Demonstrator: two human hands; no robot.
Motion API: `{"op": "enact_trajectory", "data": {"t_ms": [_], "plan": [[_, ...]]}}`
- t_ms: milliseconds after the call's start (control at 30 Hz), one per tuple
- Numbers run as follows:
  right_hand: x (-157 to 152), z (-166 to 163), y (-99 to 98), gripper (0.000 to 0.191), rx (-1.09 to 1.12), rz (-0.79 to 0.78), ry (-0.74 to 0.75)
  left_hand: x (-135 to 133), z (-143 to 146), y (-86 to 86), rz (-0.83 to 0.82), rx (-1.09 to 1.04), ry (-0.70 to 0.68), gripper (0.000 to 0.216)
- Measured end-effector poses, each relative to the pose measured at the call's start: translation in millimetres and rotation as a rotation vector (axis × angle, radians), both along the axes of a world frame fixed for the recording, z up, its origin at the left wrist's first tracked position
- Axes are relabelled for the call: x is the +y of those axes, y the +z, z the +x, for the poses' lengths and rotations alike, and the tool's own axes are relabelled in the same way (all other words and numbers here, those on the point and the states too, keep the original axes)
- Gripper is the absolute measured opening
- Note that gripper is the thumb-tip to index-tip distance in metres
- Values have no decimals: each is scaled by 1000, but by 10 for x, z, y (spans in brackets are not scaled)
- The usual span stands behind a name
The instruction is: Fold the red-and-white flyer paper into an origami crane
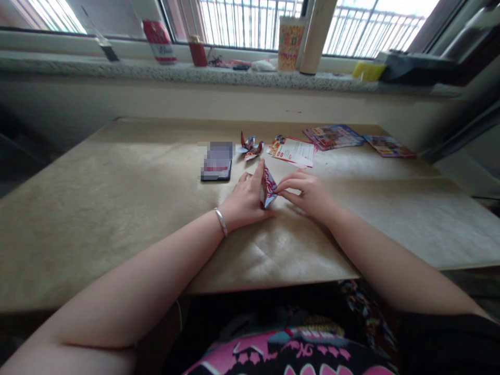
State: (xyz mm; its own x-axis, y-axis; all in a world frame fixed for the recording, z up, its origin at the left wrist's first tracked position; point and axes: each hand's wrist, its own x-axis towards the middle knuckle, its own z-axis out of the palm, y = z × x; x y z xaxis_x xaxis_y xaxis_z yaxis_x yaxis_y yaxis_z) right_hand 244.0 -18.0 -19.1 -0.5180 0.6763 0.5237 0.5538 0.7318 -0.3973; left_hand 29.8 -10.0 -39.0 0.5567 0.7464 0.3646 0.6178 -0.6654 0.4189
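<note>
A small folded piece of printed paper (268, 188), red, white and pale blue, stands between my hands near the middle of the table. My left hand (247, 200), with a silver bangle (221, 222) at the wrist, holds it from the left, the index finger along its top edge. From the right, my right hand (302, 190) pinches the paper's lower right edge between thumb and fingers. Just beyond lies a folded paper figure (250, 148) with pointed red and white tips. A phone (217, 162) rests left of it, its screen blurred out.
Printed leaflets (295, 151) and a stack of colourful flyers (334, 136) lie at the back right, another flyer (388, 146) farther right. On the stone windowsill (242, 76) stand a red can (159, 42), a red bottle (197, 52), a patterned cup (291, 44) and a cardboard tube (317, 39).
</note>
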Motion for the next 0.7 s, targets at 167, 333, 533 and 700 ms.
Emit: {"op": "enact_trajectory", "data": {"t_ms": [167, 333, 533, 700], "plan": [[23, 4, -21, 13, -9, -5, -6, -28, 19, 40, -12, 97, 68, 139], [48, -3, -51, 11, 31, -40, 18, -24, 18, 36, 12, 124, 30, 135], [26, -7, -55, 12, 40, -157, -43, -36, -2, 86, 24, 142, 65, 127], [8, 0, -43, 14, 52, -184, -92, -62, 10, 124, 29, 141, 86, 128]]}}
